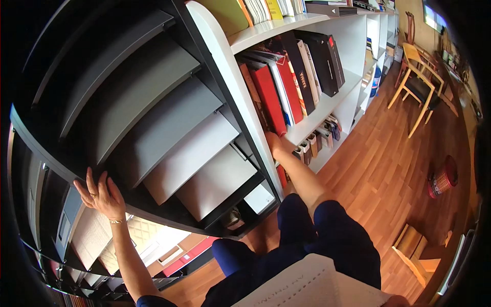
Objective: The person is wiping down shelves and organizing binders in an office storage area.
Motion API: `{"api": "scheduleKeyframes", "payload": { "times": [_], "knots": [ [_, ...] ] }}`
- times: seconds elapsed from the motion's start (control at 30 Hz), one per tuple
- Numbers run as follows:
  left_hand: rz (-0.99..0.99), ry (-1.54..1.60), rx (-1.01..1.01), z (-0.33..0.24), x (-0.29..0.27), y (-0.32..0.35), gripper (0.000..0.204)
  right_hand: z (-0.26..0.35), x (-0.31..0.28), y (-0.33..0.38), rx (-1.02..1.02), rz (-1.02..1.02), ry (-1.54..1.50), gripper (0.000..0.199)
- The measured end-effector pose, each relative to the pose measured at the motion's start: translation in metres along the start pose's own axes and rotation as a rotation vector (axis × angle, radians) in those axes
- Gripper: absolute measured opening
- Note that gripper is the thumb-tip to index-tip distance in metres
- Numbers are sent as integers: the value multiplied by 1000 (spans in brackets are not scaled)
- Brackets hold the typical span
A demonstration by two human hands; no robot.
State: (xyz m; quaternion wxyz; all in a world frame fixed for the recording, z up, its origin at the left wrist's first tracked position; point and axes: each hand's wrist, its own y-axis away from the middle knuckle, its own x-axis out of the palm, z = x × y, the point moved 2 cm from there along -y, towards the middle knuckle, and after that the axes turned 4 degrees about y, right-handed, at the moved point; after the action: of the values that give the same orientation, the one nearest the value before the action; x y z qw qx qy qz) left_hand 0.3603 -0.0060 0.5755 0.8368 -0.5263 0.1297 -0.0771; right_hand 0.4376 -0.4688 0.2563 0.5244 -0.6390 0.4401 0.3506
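Note:
My left hand (105, 197) reaches to the curved black frame (48, 151) of a tall display rack, its fingers stretched and spread at the edge. Tilted grey and white panels (176, 125) fill the rack in tiers. On the other side, my right hand (275, 144) is at the front of a white bookcase (217, 46), just below a red binder (268, 94). The upright and shelf edge partly hide its fingers, so its grip is unclear. Dark and white books (302, 66) stand beside the binder.
A pale printed item (312, 286) lies across the lower edge, over my dark clothing. Wooden floor (368, 163) stretches right, with a wooden chair (419, 77), a red basket (443, 177) and a low wooden piece of furniture (411, 250). More sample panels (94, 230) stand at the lower left.

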Motion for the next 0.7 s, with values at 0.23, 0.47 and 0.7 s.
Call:
{"api": "scheduleKeyframes", "payload": {
  "times": [0.23,0.47,0.7],
  "knots": [
    [-29,43,-11,-7,16,-1,17,-48,-192,28,296,-957,-583,46],
    [-42,36,-34,-7,13,-1,14,-48,-218,-42,448,-765,-706,38],
    [-74,80,-3,-15,14,0,11,-46,-74,22,404,-400,-681,31]
  ]
}}
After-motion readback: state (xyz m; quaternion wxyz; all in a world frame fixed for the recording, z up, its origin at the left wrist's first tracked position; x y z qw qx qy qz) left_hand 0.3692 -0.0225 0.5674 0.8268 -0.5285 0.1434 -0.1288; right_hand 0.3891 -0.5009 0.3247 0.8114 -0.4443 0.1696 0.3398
